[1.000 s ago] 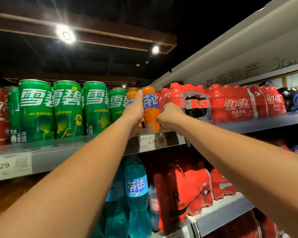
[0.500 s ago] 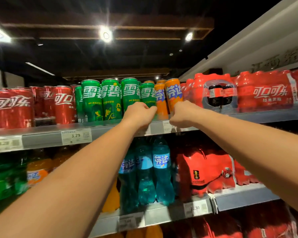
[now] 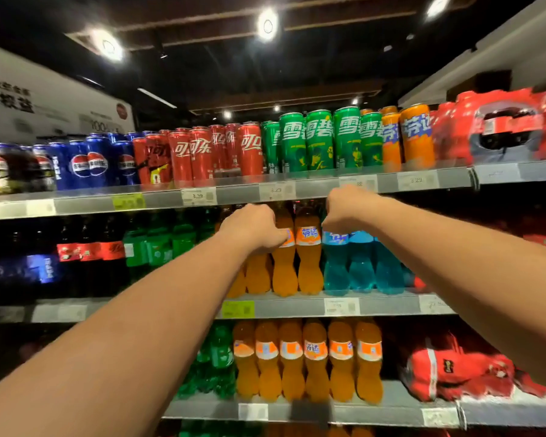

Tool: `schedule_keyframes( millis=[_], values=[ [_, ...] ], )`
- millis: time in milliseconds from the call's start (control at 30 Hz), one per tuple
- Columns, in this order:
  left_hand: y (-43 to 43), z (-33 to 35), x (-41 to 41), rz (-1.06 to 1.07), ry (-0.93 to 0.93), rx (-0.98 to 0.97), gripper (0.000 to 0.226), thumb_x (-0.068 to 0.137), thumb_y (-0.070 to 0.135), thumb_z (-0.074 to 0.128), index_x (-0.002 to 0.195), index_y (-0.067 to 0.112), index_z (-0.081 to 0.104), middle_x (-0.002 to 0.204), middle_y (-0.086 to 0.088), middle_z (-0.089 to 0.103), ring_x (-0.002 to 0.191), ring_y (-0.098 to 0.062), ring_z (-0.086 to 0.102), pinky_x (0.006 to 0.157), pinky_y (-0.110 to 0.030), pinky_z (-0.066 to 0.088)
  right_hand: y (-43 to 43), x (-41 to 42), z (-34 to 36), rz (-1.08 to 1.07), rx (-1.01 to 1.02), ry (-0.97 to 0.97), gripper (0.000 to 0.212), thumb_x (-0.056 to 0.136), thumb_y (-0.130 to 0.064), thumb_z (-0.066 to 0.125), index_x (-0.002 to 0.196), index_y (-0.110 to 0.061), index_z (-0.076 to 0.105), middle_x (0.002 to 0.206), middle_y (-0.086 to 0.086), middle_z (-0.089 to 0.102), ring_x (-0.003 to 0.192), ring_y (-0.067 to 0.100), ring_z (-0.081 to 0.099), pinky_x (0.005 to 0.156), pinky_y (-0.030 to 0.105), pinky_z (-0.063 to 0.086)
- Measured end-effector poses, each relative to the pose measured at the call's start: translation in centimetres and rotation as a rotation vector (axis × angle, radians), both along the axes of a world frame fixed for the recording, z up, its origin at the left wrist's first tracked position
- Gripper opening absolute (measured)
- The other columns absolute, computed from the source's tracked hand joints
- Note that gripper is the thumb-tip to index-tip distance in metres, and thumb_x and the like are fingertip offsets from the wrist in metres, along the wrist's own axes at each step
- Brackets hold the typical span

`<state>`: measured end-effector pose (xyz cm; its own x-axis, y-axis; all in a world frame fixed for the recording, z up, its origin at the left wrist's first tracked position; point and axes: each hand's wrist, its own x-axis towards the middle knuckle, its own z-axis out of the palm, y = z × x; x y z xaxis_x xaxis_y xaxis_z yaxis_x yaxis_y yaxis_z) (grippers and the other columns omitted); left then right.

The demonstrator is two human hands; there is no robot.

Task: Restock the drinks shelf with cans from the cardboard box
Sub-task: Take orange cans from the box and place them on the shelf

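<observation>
Straight ahead, drinks shelf [image 3: 312, 187], top tier lined with upright cans, orange Fanta cans [image 3: 418, 137] at its right end, long axes vertical. Sit up and to the right of both fists, nearer the right hand [image 3: 347, 212] than the left hand [image 3: 252, 228]. Both below that tier, before orange bottles [image 3: 308, 257], fingers clenched, nothing visible inside. No cardboard box in view; probably calls for reaching down.

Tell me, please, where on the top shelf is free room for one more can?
One small bare patch seems to lie at the front of the top shelf, among the red cans, where some stand further back. Above the cans the space is open for reaching in. The green cans, orange cans and red pack stand tightly together.
</observation>
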<state>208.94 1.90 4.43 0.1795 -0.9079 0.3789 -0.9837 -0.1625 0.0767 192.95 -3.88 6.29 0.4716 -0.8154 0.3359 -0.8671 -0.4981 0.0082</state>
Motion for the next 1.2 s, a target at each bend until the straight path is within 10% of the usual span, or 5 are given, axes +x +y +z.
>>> schedule_keyframes(
  millis=[533,833,1200],
  values=[
    [13.7,-6.4,15.5,0.437,0.019,0.065,0.031,0.083,0.036,0.055,0.102,0.015,0.067,0.113,-0.013,0.064,0.104,-0.032,0.059,0.078,-0.033,0.045,8.4,21.5,-6.3,0.485,0.045,0.152,0.019,0.086,-0.028,0.054,0.081,-0.011,0.047,0.077,0.005,0.046,0.077,0.027,0.051,0.067,0.030,0.042],
    [15.9,-16.8,21.2,0.654,0.083,0.213,0.034,0.082,0.040,0.055,0.103,0.015,0.064,0.112,-0.013,0.063,0.104,-0.034,0.059,0.076,-0.035,0.044,8.3,29.1,-17.3,0.700,0.121,0.286,0.028,0.084,-0.024,0.053,0.061,-0.015,0.041,0.064,0.001,0.040,0.066,0.025,0.048,0.064,0.029,0.039],
    [17.4,-30.0,28.2,0.656,0.214,0.446,0.024,0.086,0.037,0.051,0.076,0.015,0.046,0.075,-0.002,0.047,0.074,-0.027,0.048,0.066,-0.035,0.042,9.4,37.4,-31.7,0.767,0.344,0.384,0.024,0.082,-0.024,0.055,0.062,-0.017,0.043,0.066,0.002,0.046,0.056,0.018,0.046,0.047,0.022,0.031]
  ],
)
